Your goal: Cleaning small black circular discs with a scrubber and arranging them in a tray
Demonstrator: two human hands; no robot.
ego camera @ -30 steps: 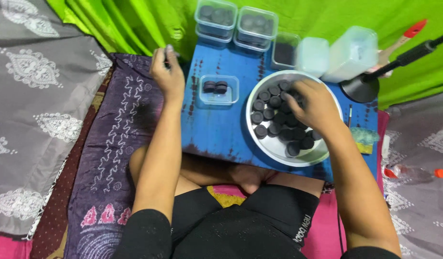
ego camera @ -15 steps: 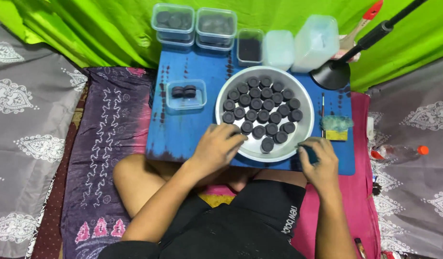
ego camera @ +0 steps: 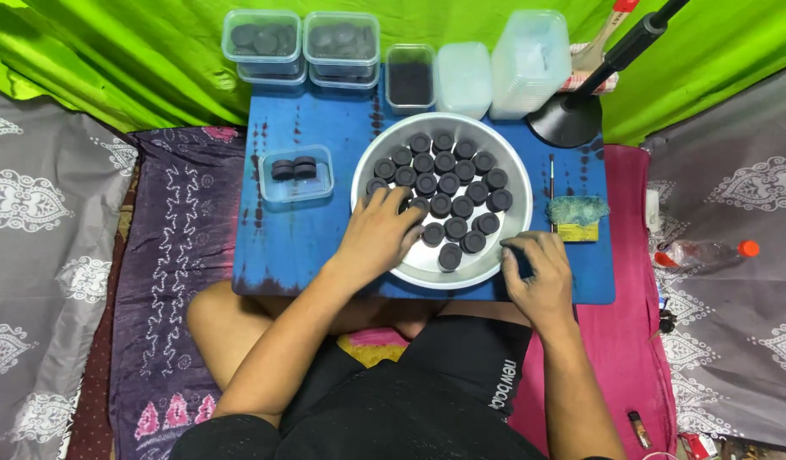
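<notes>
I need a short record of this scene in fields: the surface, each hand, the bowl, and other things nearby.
surface: low blue table over the person's crossed legs
left hand: inside the round metal bowl, fingers on the black discs
right hand: on the bowl's near right rim, closed on something dark; what it is cannot be told
small clear box: left of the bowl, two discs inside
back edge: lidded boxes of discs
right of bowl: green sponge

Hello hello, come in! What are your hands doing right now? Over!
Left hand resting on the black discs in the round metal tray. Right hand closed on something dark at the tray's rim. Nothing blocking either hand.
</notes>
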